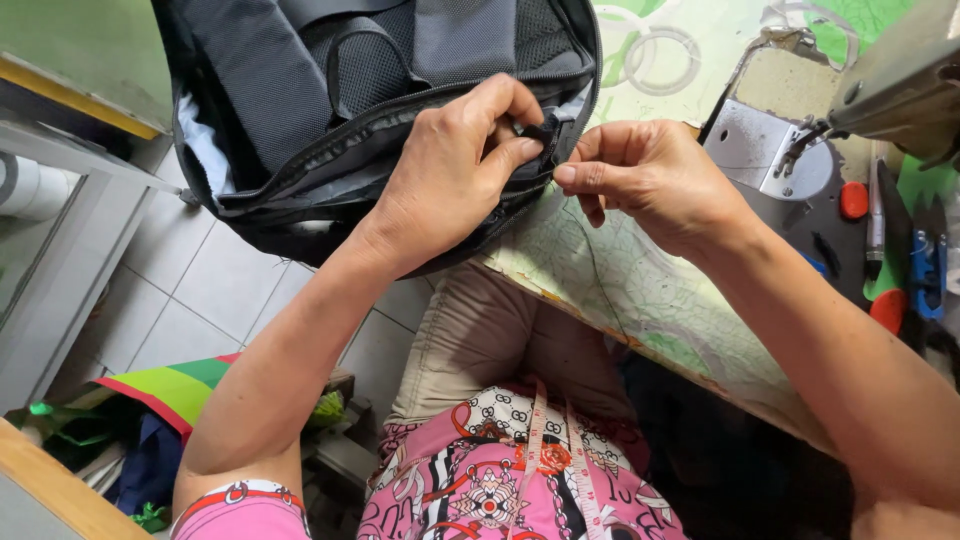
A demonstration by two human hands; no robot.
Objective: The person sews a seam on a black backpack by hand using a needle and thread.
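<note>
While the soft, floppy dark grey fabric backpack point(330, 110) sags, my left hand point(450, 175) and right hand point(650, 175) fingertips pinch its small black zipper slider point(540, 132).

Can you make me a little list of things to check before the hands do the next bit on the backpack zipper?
1. Left hand gripping the zipper edge of the dark backpack: ok.
2. Right hand pinching at the same spot, fingertips meeting the left: ok.
3. Zipper slider properly on both rows of teeth: cannot tell, fingers hide it.
4. Backpack supported: partly; it hangs off the patterned table edge over the floor: not ok.
5. Hands apart from the sewing machine needle area: ok.
6. Blue snips lying on the table within reach: ok.
</note>
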